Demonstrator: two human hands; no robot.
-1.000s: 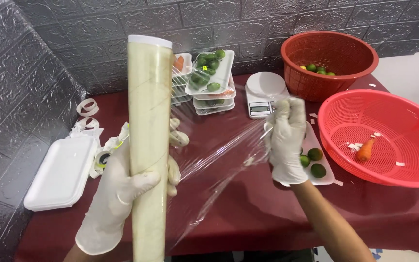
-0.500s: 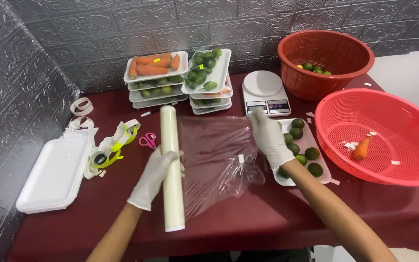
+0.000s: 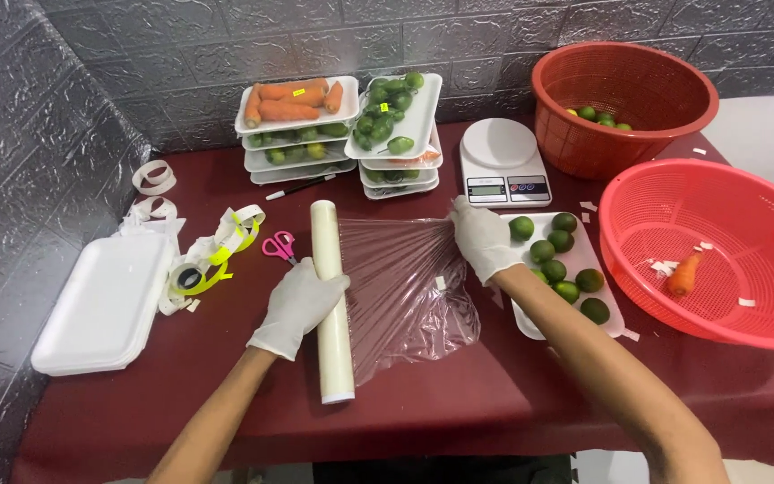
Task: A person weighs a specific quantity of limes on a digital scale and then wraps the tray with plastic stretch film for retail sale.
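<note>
Clear-film roll lies lengthwise away from viewer, under left hand.

Beyond the right hand, the large red basket is cut off by the right edge. The scale display is too small to read. Lower stacked trays are mostly hidden.

A dark red clothed table bears a cream cling-film roll, white digital scale, two red plastic baskets, stacked white foam trays and pink-handled scissors.
</note>
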